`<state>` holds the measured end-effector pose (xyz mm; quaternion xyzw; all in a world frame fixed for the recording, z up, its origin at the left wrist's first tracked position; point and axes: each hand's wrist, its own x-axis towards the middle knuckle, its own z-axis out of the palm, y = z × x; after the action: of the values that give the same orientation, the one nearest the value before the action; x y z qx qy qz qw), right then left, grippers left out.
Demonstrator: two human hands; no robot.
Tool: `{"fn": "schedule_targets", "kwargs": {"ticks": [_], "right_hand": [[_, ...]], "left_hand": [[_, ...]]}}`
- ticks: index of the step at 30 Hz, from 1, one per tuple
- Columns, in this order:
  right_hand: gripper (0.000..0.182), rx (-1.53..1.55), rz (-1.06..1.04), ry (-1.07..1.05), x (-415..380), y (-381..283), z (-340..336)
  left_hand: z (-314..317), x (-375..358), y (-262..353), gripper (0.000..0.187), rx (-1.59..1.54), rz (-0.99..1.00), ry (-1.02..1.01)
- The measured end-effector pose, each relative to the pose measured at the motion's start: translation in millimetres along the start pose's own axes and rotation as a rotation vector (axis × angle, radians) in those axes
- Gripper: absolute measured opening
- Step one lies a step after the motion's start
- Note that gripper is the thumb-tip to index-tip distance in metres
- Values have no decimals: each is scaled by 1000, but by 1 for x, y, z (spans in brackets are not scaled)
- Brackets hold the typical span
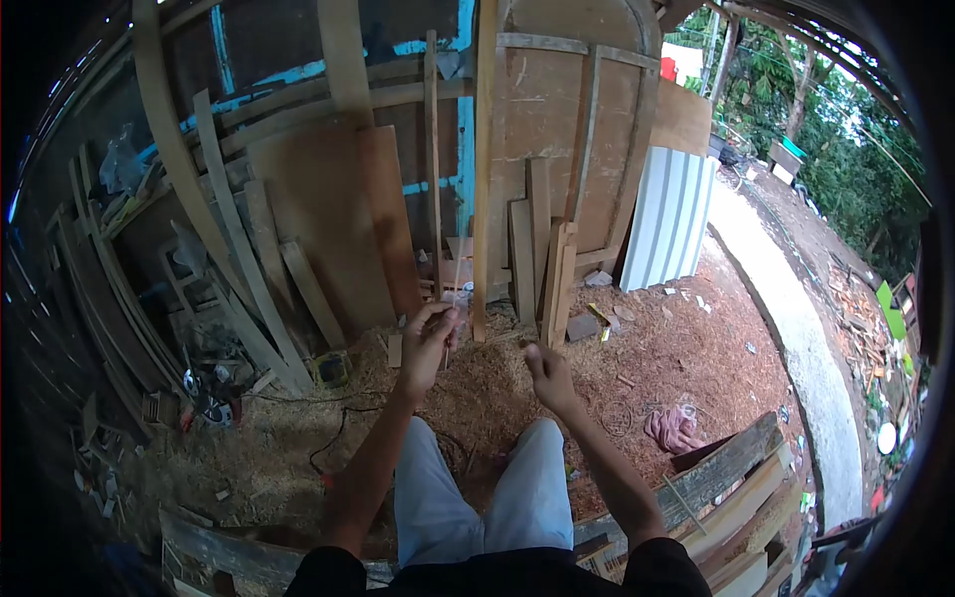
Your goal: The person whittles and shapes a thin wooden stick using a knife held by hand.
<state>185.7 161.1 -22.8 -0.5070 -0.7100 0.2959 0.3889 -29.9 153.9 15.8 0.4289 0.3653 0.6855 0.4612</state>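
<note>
**Thin pale stick near upright in your left fingertips**

In the head view, your left hand is pinched on a thin pale stick, thumb pressed to fingertips. The stick is right at that grip, with one part showing above your fingers and a shorter part seeming to show below them. Your right hand is well apart, to the right of the left fingers; its fingers are curled in and its thumb is raised. A dark speck shows by its tip, too small to name, so you cannot tell whether it holds anything.

Judging by its slimness, the stick should feel very light, with some bend in it, and probably snaps if you squeeze or twist hard. It does not look slippery, though the material is unclear. A light pinch near the middle, where your left fingers are, looks best.

Its long axis runs nearly vertical, the top leaning slightly right of your fingers, roughly in line with the tall plank beyond them. Neither end reads clearly against the clutter, so you cannot tell which is the tip. Below your fingers lies the shavings-covered floor.
</note>
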Motion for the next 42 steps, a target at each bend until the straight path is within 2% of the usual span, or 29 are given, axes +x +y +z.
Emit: {"fn": "schedule_targets", "kwargs": {"ticks": [1,2,4,5,7,8,10,11,18,20,22,24,26,28,29,32,33,36,39,40,41,42], "right_hand": [[34,3,-99,-14,9,-1,2],[34,2,-94,-9,15,-4,4],[30,468,-114,-61,32,-26,0],[30,465,-121,-58,38,-39,-7],[25,1028,19,-185,42,-69,-24],[25,1030,20,-188,44,-75,-27],[24,656,-127,-348,46,-82,-33],[26,609,-95,-308,41,-89,-26],[24,693,29,-233,41,-117,-28],[21,516,-92,-297,45,-102,-24],[19,566,-172,-262,52,-102,-39],[19,766,20,-270,54,-104,-52],[19,844,67,-274,44,-109,-49],[17,589,35,-403,30,-107,-40],[24,661,77,-486,24,-108,-38],[23,525,108,-445,26,-105,-50],[17,569,160,-329,28,-100,-50],[17,748,151,-293,48,-90,-79],[17,627,110,-305,30,-120,-72],[17,569,104,-301,20,-130,-68],[23,569,59,-458,22,-111,-59],[23,566,57,-454,20,-109,-56]], "left_hand": [[7,-4,6,16,2,-36,-25],[12,-8,11,15,3,-74,-48],[15,-12,17,14,4,-78,-92],[16,-11,20,14,6,-77,-130],[17,-10,30,14,52,-105,-97],[16,-12,34,14,101,-145,-59],[18,-17,45,14,75,-147,-97],[19,-18,48,15,47,-152,-142],[29,-27,46,18,150,-45,-155],[30,-36,59,17,132,-204,-208],[28,-42,62,17,170,-206,-241],[27,-49,60,17,210,-209,-265],[31,-49,59,15,167,-193,-260],[35,-49,56,14,128,-173,-267],[36,-50,54,13,91,-160,-274],[33,-57,60,11,198,-193,-305],[32,-61,60,11,201,-197,-307],[27,-70,55,12,110,-249,-318],[20,-68,49,12,97,-170,-260],[24,-66,54,12,61,-229,-257],[27,-65,56,12,25,-291,-256],[29,-64,55,12,23,-288,-260]]}}
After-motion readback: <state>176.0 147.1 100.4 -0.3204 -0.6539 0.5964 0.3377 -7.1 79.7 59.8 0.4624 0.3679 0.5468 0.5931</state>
